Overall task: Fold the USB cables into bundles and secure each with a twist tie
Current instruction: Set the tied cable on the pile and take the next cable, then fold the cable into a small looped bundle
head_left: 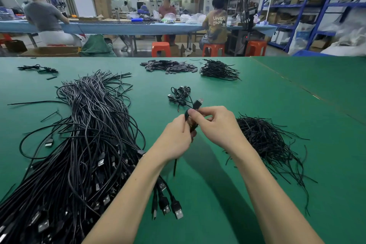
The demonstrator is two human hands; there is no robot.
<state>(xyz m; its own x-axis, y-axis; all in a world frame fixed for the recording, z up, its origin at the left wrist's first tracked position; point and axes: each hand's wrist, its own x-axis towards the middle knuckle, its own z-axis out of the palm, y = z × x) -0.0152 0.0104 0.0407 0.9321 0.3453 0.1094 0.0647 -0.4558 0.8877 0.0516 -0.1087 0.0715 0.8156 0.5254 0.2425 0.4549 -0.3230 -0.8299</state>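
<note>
Black cable bundle (pixel 193 114) sits above the middle of the green desk (pixel 277 105), pinched between the curled fingers of the left hand (pixel 178 134) and right hand (pixel 213 125). If either pinch loosens before a twist tie from the pile (pixel 267 140) toward the right edge closes round it, the folds would likely spring open.

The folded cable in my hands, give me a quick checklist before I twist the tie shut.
1. Both hands on the folded cable: ok, left hand and right hand grip it.
2. USB plug clear of the fingers: ok, it sticks out above.
3. Twist tie wrapped round the bundle: cannot tell, hidden by fingers.
4. Spare twist ties at hand: ok, heaped to the right.
5. Finished bundles out of the way: ok, lying beyond the hands.
</note>
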